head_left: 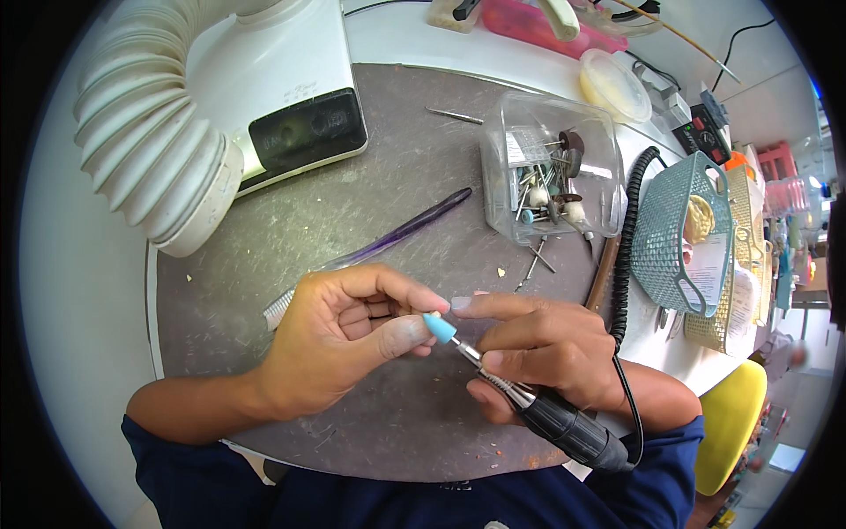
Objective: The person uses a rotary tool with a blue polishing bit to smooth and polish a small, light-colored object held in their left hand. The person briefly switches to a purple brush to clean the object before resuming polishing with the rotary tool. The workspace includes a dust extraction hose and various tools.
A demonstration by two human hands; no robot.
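Observation:
My left hand (335, 339) pinches a small pale piece (434, 316) between thumb and forefinger, against a light-blue pointed bur tip (441, 330). My right hand (551, 353) grips a black and silver rotary handpiece (573, 430) fitted with that tip, its cord running up along the right side. The right forefinger reaches toward the pale piece. Behind my left hand lies a purple-handled brush (405, 225), its white bristles partly hidden. A clear plastic box (502, 212) of assorted burs and polishing wheels stands at the back right of the dark grey mat (220, 309).
A white machine (264, 53) with a ribbed hose (132, 141) occupies the back left. Loose metal bits (539, 260) lie near the box. On the right are mesh baskets (670, 256), a coiled cord, a black control unit (701, 132) and a yellow chair (730, 428).

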